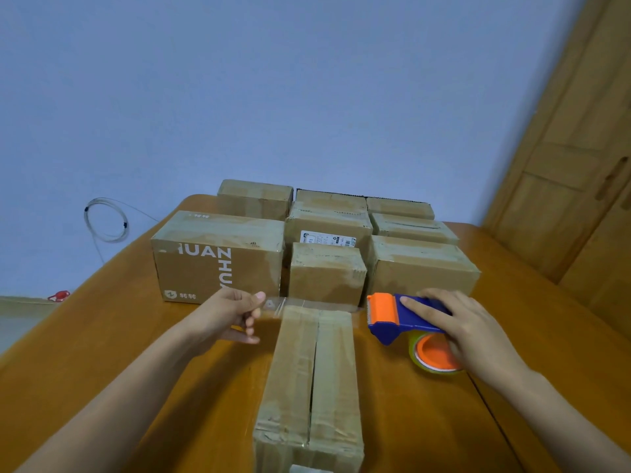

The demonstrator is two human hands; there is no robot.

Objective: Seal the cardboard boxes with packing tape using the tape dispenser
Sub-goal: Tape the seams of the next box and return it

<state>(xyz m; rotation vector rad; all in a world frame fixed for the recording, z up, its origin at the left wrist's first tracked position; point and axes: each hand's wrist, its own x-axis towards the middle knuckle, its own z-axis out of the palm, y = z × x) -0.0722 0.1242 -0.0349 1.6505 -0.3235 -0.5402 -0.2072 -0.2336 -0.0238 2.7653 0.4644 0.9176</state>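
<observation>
1. Your right hand (467, 327) grips the blue-and-orange tape dispenser (403, 319), just right of the long cardboard box (310, 380) in front of you.
2. Your left hand (228, 315) pinches the free end of the clear tape (307, 306) — the strip spans the box's far end, seemingly just above it.
3. Behind it, more boxes (324, 240) crowd the wooden table (119, 336).

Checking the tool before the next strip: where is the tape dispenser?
In the head view, the tape dispenser is right of the nearest box, gripped by the right hand.
</observation>
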